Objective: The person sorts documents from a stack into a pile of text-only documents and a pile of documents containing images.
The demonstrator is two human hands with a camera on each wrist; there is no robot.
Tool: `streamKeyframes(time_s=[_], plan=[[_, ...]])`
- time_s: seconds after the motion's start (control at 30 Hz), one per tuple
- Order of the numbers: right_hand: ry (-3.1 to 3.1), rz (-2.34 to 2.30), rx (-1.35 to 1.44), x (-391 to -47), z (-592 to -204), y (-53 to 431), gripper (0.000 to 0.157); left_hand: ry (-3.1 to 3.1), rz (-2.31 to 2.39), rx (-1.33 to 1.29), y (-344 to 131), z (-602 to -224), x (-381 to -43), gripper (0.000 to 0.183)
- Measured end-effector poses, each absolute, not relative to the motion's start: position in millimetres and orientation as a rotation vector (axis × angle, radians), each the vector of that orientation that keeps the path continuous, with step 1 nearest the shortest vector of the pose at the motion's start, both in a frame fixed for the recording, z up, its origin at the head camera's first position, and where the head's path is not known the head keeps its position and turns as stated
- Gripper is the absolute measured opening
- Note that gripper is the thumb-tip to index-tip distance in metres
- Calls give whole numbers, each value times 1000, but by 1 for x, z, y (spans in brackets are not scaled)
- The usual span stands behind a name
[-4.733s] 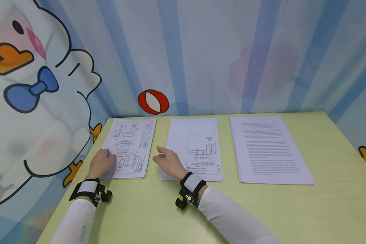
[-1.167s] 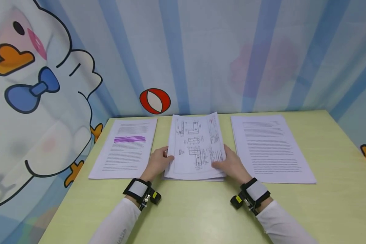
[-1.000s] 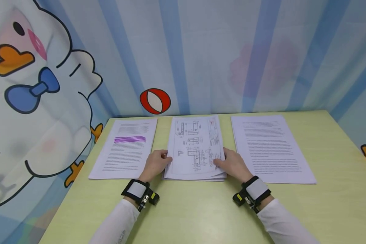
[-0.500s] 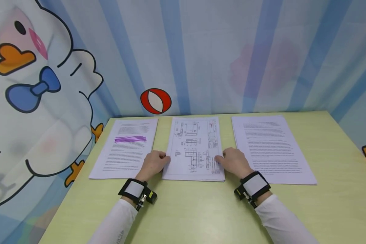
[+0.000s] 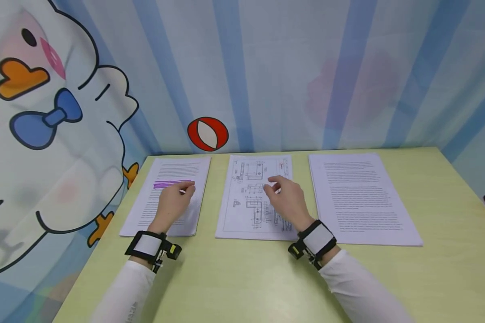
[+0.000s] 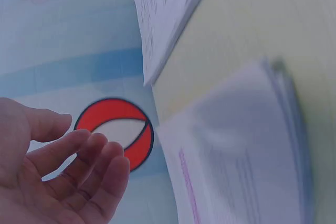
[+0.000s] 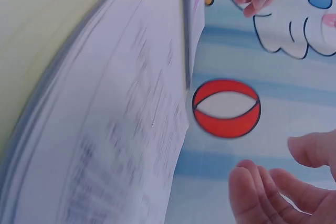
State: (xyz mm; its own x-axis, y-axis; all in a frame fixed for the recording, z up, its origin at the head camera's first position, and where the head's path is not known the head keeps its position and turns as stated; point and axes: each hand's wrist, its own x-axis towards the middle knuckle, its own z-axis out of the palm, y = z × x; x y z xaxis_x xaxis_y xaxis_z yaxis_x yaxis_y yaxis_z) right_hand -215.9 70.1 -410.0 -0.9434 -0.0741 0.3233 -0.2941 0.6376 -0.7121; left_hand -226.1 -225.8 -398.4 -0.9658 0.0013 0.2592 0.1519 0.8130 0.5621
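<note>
My left hand [image 5: 173, 202] hovers over the left paper stack [image 5: 135, 226], whose top sheet has printed text and a purple highlighted band. In the left wrist view its fingers [image 6: 92, 182] are loosely bent with nothing between them. My right hand [image 5: 288, 199] is above the middle paper stack [image 5: 234, 215], topped by a technical drawing of L-shaped parts. Relaxed fingers [image 7: 247, 187] and a thumb stand apart and hold nothing in the right wrist view. Part of the drawing is hidden behind the right hand.
A third stack of text pages [image 5: 359, 197] lies at the right of the yellow-green table [image 5: 234, 278]. Behind the table hangs a striped blue curtain [image 5: 283, 89] printed with a red ball and a cartoon duck.
The drawing pages went from the left stack onto the middle one, where both hands straightened them. Since then both hands have let go and risen, moving left.
</note>
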Motion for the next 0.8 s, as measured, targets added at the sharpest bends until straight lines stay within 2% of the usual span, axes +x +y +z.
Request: streamKeyframes(time_s=[0.3, 0.8], plan=[[-2436, 1515, 417, -224, -405, 18, 30, -2789, -612, 37, -283, -389, -225, 34], [-2609, 1850, 556, -220, -428, -53, 47, -2972, -607, 399, -341, -416, -226, 46]])
